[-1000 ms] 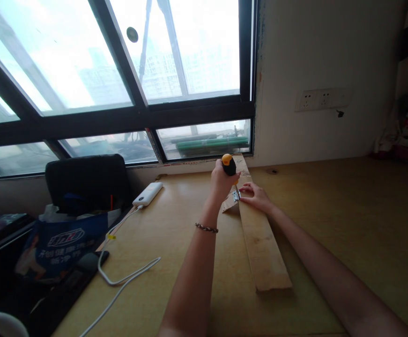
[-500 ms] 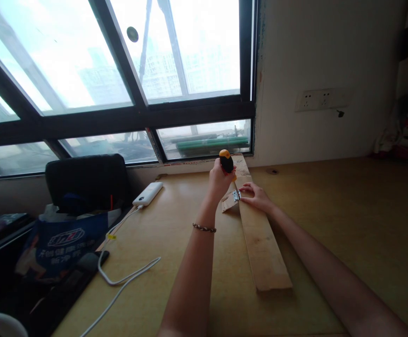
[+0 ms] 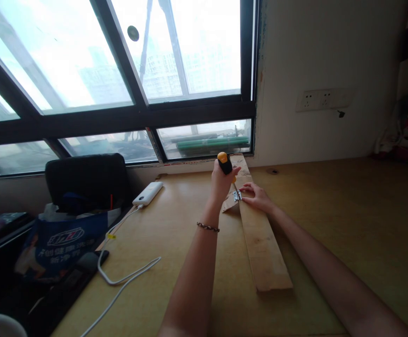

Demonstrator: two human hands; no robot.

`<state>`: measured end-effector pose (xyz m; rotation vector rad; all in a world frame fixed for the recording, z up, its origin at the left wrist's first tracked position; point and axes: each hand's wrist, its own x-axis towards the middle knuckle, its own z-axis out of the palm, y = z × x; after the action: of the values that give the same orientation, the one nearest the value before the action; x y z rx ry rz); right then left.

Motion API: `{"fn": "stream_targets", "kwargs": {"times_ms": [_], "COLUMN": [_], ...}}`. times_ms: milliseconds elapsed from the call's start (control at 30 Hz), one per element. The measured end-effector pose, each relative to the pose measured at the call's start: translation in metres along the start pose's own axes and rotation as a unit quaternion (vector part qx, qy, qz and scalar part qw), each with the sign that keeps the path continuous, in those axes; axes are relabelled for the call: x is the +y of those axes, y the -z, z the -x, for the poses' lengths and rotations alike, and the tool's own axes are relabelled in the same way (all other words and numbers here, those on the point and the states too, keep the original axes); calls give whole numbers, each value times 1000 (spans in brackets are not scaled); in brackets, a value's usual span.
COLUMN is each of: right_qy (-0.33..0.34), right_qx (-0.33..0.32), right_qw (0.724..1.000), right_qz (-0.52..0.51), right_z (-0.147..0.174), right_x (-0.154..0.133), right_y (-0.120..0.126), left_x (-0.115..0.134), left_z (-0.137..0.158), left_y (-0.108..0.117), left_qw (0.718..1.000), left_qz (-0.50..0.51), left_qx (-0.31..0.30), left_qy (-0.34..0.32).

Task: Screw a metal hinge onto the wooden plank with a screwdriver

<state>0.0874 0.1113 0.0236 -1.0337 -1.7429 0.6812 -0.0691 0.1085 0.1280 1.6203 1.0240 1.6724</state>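
Note:
My left hand (image 3: pixel 220 185) is wrapped around the yellow-and-black handle of a screwdriver (image 3: pixel 224 163). Its shaft slants down to a small silver metal hinge (image 3: pixel 237 195). The hinge lies at the left edge of a long wooden board (image 3: pixel 264 250), partly over a shorter wood piece (image 3: pixel 229 204) that sticks out to the left. From the right, my right hand (image 3: pixel 258 199) rests on the board, thumb and fingertips gripping the hinge's right side. Any screw under the screwdriver tip is too small to make out.
A white power bank (image 3: pixel 148 193) with a white cable (image 3: pixel 129 279) lies on the table (image 3: pixel 179 224) to the left. Beyond that edge stand a black chair (image 3: pixel 86 180) and a blue bag (image 3: pixel 63 243). A window (image 3: pixel 193 56) and wall sockets (image 3: pixel 318 99) are behind.
My left hand has turned slightly on the screwdriver, its handle tipping a little left and its forearm shifting right. My right hand, the hinge and the board look almost unmoved.

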Motion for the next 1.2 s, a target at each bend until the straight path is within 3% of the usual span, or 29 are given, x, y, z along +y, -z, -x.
{"fn": "stream_targets", "kwargs": {"times_ms": [167,300,533,767,933,1200], "right_qy": [-6,-6,1,4,6,14], "right_qx": [8,8,8,8,4,6], "right_qw": [1000,1000,1000,1000,999,1000], "right_qz": [11,4,19,25,31,17], "right_z": [0,0,1,1,1,0], "right_x": [0,-1,0,-2,-2,2], "right_y": [0,0,0,0,0,-1], "left_x": [10,17,10,10,21,19], "left_z": [3,3,-3,-7,-2,1], "left_y": [5,9,20,26,21,15], "left_qw": [998,997,994,998,979,954], "left_qz": [-56,-79,-106,20,140,263], "left_qx": [30,12,26,-28,-77,-88], "left_qy": [-14,-14,-15,50,128,111]}}
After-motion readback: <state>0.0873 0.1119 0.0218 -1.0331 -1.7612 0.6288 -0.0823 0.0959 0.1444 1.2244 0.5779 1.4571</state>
